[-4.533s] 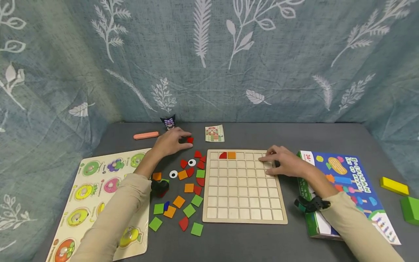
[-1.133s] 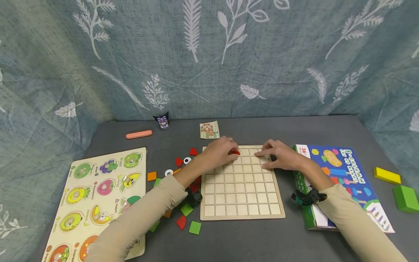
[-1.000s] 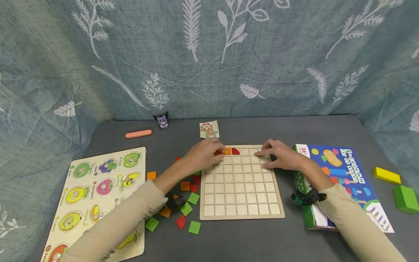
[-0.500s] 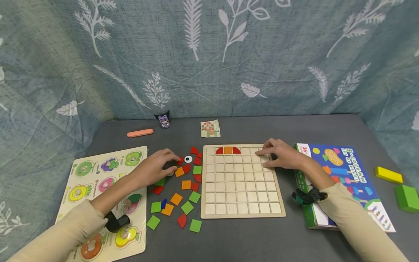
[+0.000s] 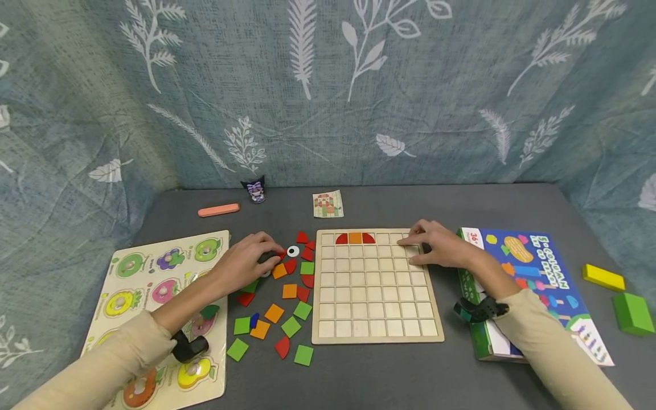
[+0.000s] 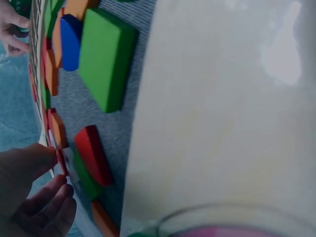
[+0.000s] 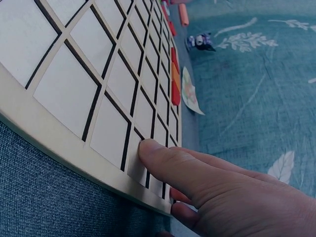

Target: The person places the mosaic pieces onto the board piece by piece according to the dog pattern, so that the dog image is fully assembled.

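My left hand (image 5: 251,259) is over the scattered tiles left of the board. Thumb and index finger pinch a red tile (image 6: 61,162), seen edge-on in the left wrist view; its exact shape is hidden. My right hand (image 5: 441,245) rests on the wooden grid board (image 5: 378,343) at its upper right edge, the thumb (image 7: 153,148) lying on the cells in the right wrist view. In the board's top row sit a red quarter-circle tile (image 5: 341,239), an orange square tile (image 5: 355,238) and another red quarter-circle tile (image 5: 368,238).
Green, orange, red and blue tiles and a white ring-like tile (image 5: 292,251) lie left of the board. A fruit puzzle board (image 5: 221,364) is under my left forearm. A boxed toy (image 5: 517,250) stands right; a pattern card (image 5: 328,204) lies behind.
A red quarter-circle was added right of the orange tile on the board. My left hand has since moved back left to the loose tiles. The right hand stays on the board's edge.
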Demonstrator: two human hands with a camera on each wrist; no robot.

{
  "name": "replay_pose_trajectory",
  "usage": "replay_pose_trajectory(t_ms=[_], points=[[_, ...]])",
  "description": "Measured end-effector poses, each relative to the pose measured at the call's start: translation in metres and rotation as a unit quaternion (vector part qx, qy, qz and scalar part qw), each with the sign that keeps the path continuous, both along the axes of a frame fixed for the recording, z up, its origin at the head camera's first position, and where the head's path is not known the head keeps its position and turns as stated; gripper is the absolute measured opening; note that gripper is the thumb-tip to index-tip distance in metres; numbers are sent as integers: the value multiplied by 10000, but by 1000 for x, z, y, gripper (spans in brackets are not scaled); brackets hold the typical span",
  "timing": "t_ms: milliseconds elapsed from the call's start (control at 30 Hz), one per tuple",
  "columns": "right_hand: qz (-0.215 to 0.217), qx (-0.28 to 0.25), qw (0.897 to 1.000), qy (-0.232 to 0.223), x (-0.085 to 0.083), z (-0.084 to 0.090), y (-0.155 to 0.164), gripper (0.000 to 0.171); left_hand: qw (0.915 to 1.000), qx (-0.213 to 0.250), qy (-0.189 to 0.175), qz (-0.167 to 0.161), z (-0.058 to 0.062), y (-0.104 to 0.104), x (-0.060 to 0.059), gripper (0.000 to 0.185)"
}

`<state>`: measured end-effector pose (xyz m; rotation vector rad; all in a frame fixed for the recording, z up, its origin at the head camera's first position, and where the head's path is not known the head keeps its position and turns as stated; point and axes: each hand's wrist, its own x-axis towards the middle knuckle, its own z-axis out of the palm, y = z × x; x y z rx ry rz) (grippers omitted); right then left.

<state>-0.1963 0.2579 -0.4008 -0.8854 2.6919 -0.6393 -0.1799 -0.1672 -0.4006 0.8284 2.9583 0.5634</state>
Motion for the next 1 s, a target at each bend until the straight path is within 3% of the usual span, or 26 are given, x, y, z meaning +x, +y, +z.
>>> replay_pose_trajectory(t_ms=[400, 700, 1000], points=[[-20, 30, 10000, 25, 0, 0, -1, 45, 9998, 104, 181, 70, -2, 5, -14, 15], [-58, 46, 10000, -41, 1, -1, 0, 46, 9998, 89, 121, 96, -4, 9, -15, 14], [-11, -20, 10000, -1, 0, -3, 0, 45, 9986, 110, -371, 359, 5, 13, -20, 15]])
